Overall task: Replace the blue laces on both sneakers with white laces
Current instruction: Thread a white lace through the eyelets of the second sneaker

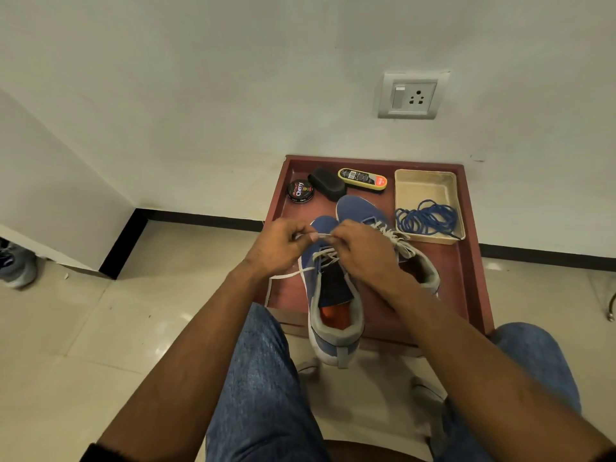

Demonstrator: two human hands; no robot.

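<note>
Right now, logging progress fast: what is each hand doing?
Left hand: pinching the white lace above the near sneaker.
Right hand: pinching the same lace.

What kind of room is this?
Probably a room in a home or small shop, set up as a shoe-care corner. A tiled floor, a plain wall with a socket, and a low red table holding a shoe polish tin suggest it.
</note>
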